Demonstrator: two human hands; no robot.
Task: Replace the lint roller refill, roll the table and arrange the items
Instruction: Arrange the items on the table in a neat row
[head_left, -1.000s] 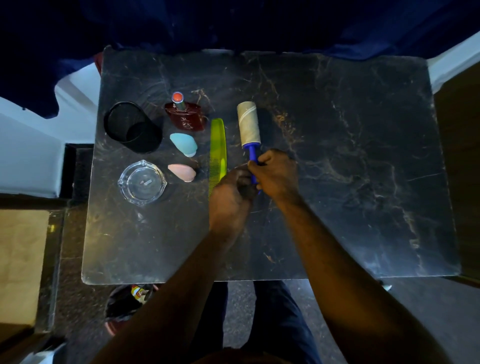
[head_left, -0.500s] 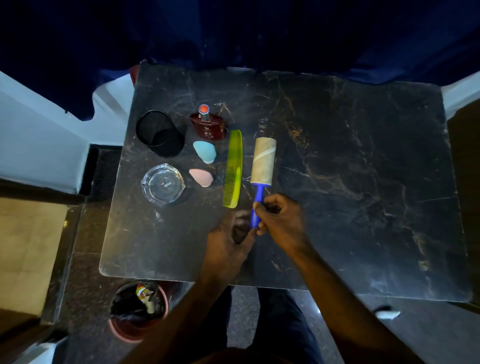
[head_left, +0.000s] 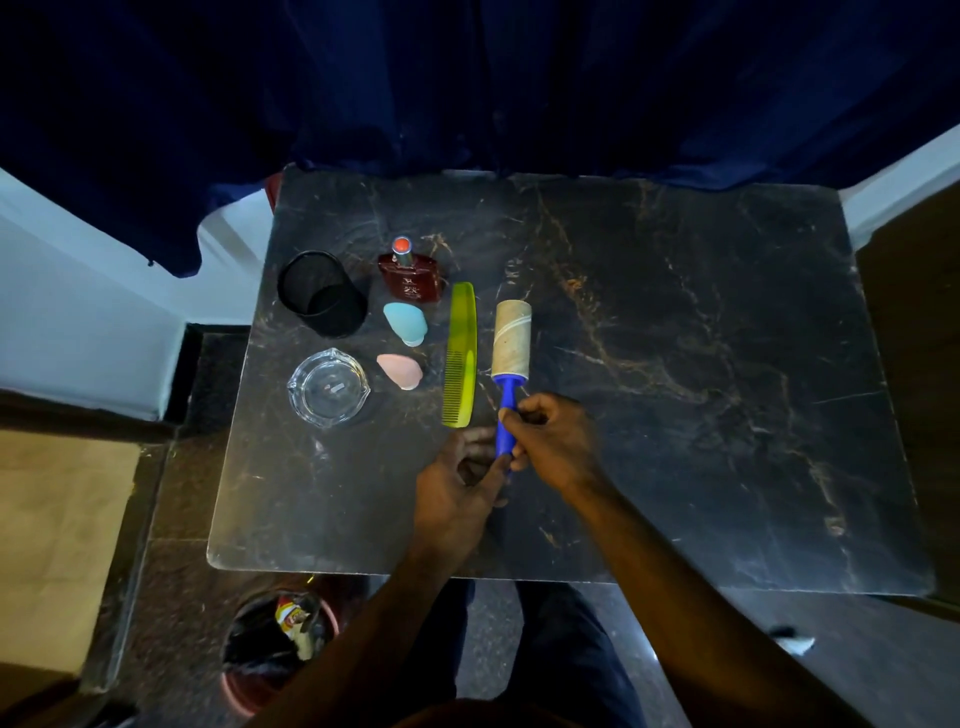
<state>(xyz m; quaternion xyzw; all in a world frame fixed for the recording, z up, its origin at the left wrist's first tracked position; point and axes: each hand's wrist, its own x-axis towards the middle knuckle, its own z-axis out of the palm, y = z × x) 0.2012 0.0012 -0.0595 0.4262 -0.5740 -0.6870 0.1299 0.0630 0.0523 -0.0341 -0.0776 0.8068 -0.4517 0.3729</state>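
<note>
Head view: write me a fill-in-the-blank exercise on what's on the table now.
1. The right hand grips the roller by its ____ handle.
2. The comb lies just ____ of the roller.
3. The blue sponge lies farther from the person than the ____ one.
Missing: blue; left; pink.
</note>
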